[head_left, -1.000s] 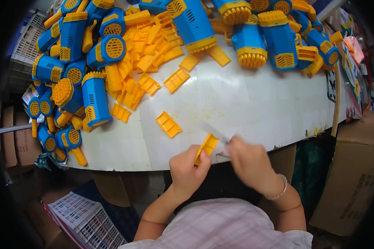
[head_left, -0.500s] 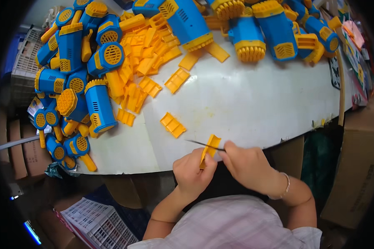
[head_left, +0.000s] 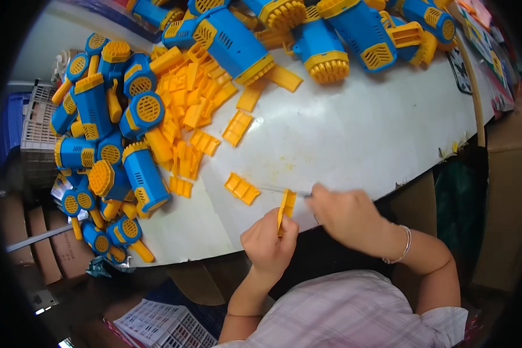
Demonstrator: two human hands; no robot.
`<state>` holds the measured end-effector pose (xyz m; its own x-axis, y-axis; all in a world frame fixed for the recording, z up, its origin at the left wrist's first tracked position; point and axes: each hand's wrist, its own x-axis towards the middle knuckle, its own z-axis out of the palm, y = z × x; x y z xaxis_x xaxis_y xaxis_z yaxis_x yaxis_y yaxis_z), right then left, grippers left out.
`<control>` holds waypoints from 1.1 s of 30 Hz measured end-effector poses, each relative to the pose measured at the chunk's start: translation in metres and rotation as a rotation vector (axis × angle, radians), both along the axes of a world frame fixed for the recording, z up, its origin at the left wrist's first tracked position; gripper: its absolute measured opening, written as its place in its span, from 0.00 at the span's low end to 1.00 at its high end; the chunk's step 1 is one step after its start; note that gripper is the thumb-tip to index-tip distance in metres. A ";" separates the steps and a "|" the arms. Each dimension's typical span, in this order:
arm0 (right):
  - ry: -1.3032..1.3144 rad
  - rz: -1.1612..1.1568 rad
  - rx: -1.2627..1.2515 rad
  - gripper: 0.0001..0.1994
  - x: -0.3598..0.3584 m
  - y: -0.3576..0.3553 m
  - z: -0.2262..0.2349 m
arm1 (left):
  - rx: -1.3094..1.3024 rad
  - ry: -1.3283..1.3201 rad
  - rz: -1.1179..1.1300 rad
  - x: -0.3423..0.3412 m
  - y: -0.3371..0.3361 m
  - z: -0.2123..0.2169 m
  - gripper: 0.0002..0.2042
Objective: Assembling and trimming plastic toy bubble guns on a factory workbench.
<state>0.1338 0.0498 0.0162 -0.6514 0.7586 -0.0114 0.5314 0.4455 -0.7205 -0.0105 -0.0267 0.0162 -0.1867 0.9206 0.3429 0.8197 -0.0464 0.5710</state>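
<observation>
Near the front edge of the table, my left hand (head_left: pixel 267 240) is closed around a yellow plastic cover piece (head_left: pixel 286 203), which stands upright out of the fist. My right hand (head_left: pixel 351 217), also closed, grips a thin blade-like tool (head_left: pixel 305 194). The tool is smeared by motion and points left, passing by the top end of the held piece; whether they touch, I cannot tell. A similar yellow cover piece (head_left: pixel 242 188), ribbed inside, lies on the table just beyond my left hand.
A heap of yellow pieces (head_left: pixel 188 87) lies farther left on the white table (head_left: pixel 342 133). Blue-and-yellow plastic housings (head_left: pixel 145 177) crowd the left side, and more housings (head_left: pixel 325 52) line the far edge. Below the table on the left is a white plastic crate (head_left: pixel 162 325); cardboard (head_left: pixel 499 226) stands at right.
The whole view has turned a little. My right hand has moved the tool away from me, toward the upper end of the yellow piece. My left hand keeps its hold.
</observation>
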 end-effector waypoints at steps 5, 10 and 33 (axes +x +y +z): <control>-0.032 0.161 0.038 0.10 0.008 -0.003 0.012 | -0.039 -0.056 0.001 0.010 0.006 0.003 0.03; 0.059 0.118 0.148 0.09 0.022 0.000 0.005 | -0.074 -0.109 0.119 0.020 0.001 0.000 0.03; 0.003 -0.015 0.028 0.10 0.021 0.014 -0.008 | -0.082 -0.202 0.145 0.020 0.002 0.006 0.04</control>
